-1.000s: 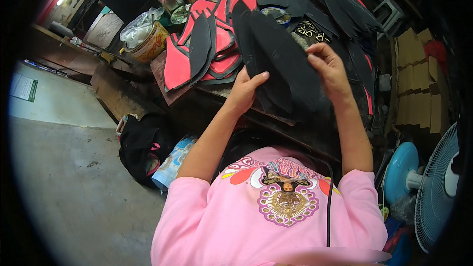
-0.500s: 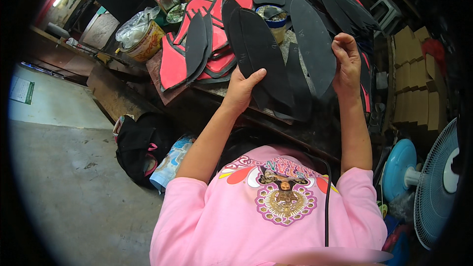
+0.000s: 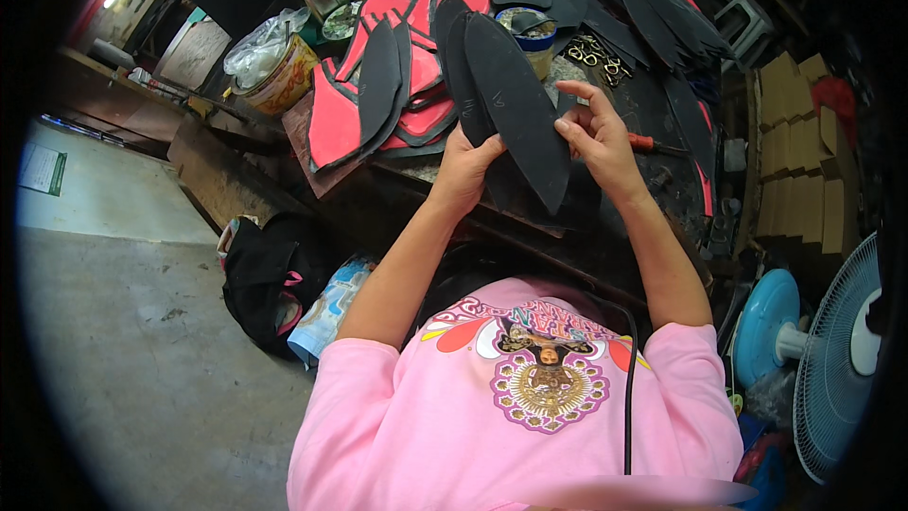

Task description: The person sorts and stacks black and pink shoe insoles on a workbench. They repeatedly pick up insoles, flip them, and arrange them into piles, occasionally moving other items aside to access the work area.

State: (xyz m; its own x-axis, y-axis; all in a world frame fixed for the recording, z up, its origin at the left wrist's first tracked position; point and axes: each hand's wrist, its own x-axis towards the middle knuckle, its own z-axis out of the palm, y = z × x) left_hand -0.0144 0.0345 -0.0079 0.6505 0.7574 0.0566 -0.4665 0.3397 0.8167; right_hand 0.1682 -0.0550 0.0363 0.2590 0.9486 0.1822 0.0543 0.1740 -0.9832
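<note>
I see a stack of black leaf-shaped cut pieces [image 3: 506,99] held up over the near edge of the workbench [image 3: 662,123], between the two hands and above the pink shirt [image 3: 530,416]. My left hand [image 3: 463,166] is closed around the lower left edge of the stack, thumb lying on the front face, forearm rising from the lower centre. My right hand [image 3: 596,137] sits at the right edge of the front piece, fingers curled and pinching that edge, wrist bent, forearm running down to the right sleeve. The pieces are flat, matte black, long and pointed at both ends, fanned slightly so that two or three rounded tips show at the top; the front one tilts down to the right with its lower point near my right wrist. Just behind them on the bench lie pink and black panels [image 3: 378,95], and further back more black pieces [image 3: 653,19] in a loose heap. A tin with a blue band [image 3: 532,33] stands behind the stack. Left of the bench is a plastic-wrapped container [image 3: 274,61]; on the floor below lies a black bag [image 3: 265,279]. A blue fan [image 3: 823,350] stands at the right.
</note>
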